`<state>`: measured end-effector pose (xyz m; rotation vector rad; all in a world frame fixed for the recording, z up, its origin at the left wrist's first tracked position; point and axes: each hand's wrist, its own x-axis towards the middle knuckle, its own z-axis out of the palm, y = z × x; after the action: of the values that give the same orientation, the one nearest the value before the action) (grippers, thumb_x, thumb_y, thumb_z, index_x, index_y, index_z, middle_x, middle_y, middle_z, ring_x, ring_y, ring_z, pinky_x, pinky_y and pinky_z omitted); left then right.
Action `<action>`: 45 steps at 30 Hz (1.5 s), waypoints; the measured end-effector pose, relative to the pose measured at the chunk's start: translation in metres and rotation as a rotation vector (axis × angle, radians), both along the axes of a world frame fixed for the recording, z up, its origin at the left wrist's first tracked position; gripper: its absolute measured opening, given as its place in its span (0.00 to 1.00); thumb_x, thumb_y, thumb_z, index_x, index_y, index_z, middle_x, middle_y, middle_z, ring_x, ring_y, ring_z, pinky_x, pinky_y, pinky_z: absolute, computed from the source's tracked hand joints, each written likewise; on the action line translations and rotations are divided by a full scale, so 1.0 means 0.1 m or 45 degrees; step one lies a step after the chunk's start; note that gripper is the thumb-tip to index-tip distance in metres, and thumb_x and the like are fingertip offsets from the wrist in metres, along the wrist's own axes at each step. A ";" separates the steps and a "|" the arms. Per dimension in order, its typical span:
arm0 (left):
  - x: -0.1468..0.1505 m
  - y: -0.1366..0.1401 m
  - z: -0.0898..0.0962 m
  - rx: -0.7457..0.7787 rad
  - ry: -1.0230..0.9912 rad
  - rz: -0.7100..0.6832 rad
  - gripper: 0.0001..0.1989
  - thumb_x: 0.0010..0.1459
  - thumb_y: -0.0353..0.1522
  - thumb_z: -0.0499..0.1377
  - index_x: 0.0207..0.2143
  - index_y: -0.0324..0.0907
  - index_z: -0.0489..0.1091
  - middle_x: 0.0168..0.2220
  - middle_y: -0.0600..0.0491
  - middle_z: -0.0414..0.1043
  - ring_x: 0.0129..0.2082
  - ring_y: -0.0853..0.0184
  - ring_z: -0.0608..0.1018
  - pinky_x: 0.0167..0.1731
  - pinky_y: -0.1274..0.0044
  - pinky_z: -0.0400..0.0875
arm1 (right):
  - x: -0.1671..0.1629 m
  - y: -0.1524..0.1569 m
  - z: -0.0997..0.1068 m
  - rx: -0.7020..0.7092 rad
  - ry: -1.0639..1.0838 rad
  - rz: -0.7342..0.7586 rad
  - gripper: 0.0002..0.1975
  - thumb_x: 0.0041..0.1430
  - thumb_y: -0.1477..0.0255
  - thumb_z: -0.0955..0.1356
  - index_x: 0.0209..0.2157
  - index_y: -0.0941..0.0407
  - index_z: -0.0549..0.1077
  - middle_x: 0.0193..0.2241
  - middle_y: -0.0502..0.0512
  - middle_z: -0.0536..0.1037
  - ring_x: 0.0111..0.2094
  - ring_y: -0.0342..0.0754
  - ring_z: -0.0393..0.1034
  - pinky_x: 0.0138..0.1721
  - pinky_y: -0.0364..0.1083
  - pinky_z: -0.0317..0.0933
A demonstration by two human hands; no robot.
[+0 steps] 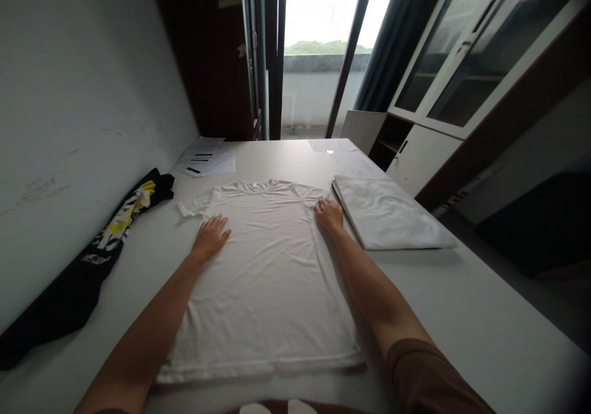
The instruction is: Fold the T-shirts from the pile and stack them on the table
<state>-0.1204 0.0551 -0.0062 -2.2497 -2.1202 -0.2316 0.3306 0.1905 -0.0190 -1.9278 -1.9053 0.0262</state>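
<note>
A white T-shirt (pixel 268 278) lies spread on the table, its neckline at the far side and its hem towards me. My left hand (pixel 211 238) rests flat on the shirt's left side below the sleeve, fingers stretched out. At the right side, near the armpit, my right hand (pixel 329 214) touches the shirt's edge with its fingers slightly bent and apart. Small wrinkles run across the chest and the right sleeve. Just right of my right hand lies a folded white cloth (pixel 392 214) with a dark edge beneath it.
A black garment with yellow and white print (pixel 92 266) lies along the wall at the left. Paper sheets (pixel 207 158) are at the far left of the white table (pixel 466 315), with more paper (pixel 337 146) at the far right. Cabinets (pixel 429 155) stand beyond the right edge.
</note>
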 end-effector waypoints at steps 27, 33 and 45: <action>0.02 -0.01 0.04 -0.004 -0.003 0.003 0.27 0.71 0.42 0.48 0.68 0.43 0.61 0.72 0.46 0.55 0.71 0.56 0.58 0.69 0.62 0.49 | 0.00 0.01 -0.02 0.007 0.004 -0.009 0.18 0.67 0.64 0.65 0.55 0.53 0.76 0.61 0.63 0.72 0.62 0.58 0.61 0.63 0.57 0.50; 0.01 0.00 0.02 -0.011 -0.012 0.007 0.28 0.71 0.42 0.48 0.69 0.43 0.60 0.72 0.46 0.54 0.72 0.56 0.57 0.69 0.62 0.49 | -0.01 -0.01 0.00 0.016 -0.002 0.000 0.18 0.67 0.63 0.65 0.54 0.53 0.76 0.61 0.63 0.72 0.62 0.58 0.62 0.63 0.56 0.50; 0.02 -0.01 0.03 -0.012 -0.012 0.011 0.27 0.71 0.42 0.48 0.68 0.43 0.61 0.72 0.46 0.54 0.72 0.56 0.57 0.69 0.61 0.49 | 0.00 0.00 -0.01 -0.001 0.014 -0.010 0.18 0.67 0.64 0.65 0.55 0.53 0.75 0.61 0.63 0.71 0.62 0.57 0.61 0.63 0.56 0.49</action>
<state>-0.1185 0.0544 -0.0028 -2.2485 -2.1400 -0.2329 0.3301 0.1908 -0.0201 -1.9317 -1.8910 0.0346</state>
